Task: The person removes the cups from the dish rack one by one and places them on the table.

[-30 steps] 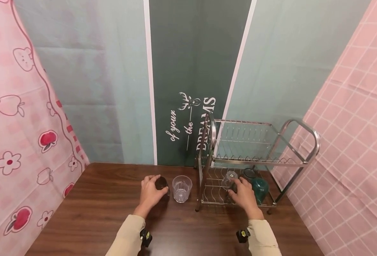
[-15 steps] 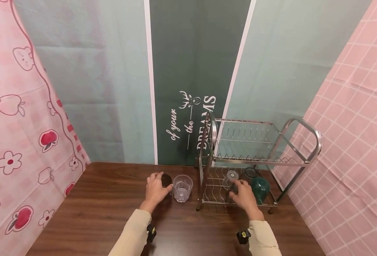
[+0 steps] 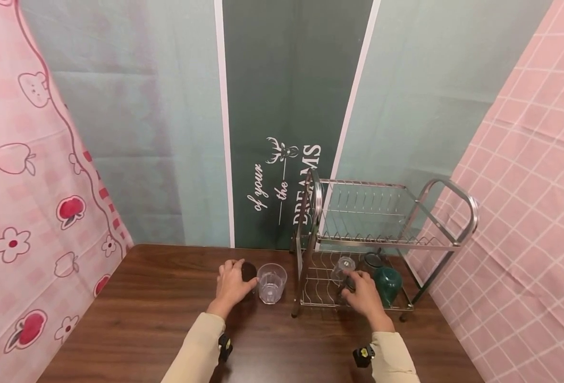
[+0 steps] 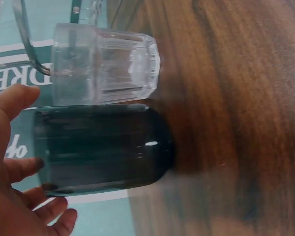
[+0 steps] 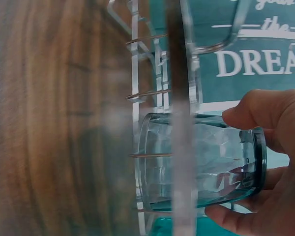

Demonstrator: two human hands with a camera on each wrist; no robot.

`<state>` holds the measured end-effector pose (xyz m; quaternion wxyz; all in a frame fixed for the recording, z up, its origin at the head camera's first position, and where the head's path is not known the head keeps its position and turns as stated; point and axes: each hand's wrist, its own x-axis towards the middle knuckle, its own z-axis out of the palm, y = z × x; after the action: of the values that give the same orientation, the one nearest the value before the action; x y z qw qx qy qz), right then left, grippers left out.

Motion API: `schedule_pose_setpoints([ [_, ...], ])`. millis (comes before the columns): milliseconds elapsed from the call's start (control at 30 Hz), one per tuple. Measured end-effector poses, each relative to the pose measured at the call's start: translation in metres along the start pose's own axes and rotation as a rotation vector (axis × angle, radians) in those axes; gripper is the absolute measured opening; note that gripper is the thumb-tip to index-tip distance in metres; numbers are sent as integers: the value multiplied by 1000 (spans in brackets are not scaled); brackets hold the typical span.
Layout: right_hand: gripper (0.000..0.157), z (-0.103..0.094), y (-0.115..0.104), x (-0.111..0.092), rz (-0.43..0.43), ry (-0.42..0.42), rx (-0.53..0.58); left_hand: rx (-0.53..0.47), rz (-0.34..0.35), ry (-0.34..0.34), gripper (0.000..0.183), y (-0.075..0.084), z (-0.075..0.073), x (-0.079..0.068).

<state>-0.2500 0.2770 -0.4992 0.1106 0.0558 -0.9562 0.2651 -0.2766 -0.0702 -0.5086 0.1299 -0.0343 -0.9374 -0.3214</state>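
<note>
A dark glass (image 3: 249,272) is upright at the table's left, its bottom at the wood. My left hand (image 3: 231,284) curls round its rim, thumb on one side and fingers on the other; the left wrist view shows the thumb (image 4: 24,97) by the rim, with contact unclear. Close beside it stands a clear tumbler (image 3: 270,290), mouth up. On the rack's lower shelf, my right hand (image 3: 365,295) holds a bluish-grey glass (image 5: 221,160) by its thick upturned base, between thumb and fingers. A rack bar crosses in front of that glass.
The two-tier metal dish rack (image 3: 387,243) stands at the right, its upper tier over the shelf. Around my right hand are an upturned clear glass (image 3: 344,266), a grey glass (image 3: 372,260) and a teal glass (image 3: 388,285). Fabric hangs behind and at both sides.
My left hand has moved right with the dark glass, bringing it up beside the clear tumbler, and has hardly moved in the last half second. My right hand stays at the rack.
</note>
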Motion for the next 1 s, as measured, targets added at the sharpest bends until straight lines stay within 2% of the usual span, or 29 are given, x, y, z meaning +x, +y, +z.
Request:
schedule_pose_setpoints([
  [233,47,-15,-13,1,-36,44,-5,41,14,2,66,4,-10,-3],
  [400,48,-19,-22,3,-29,41,10,51,36,11,60,4,-12,-6],
  [633,48,-20,-36,-4,-43,49,50,4,83,90,50,5,-15,-24],
  [1000,48,-27,-53,-15,-59,29,35,25,147,98,47,15,-12,-43],
])
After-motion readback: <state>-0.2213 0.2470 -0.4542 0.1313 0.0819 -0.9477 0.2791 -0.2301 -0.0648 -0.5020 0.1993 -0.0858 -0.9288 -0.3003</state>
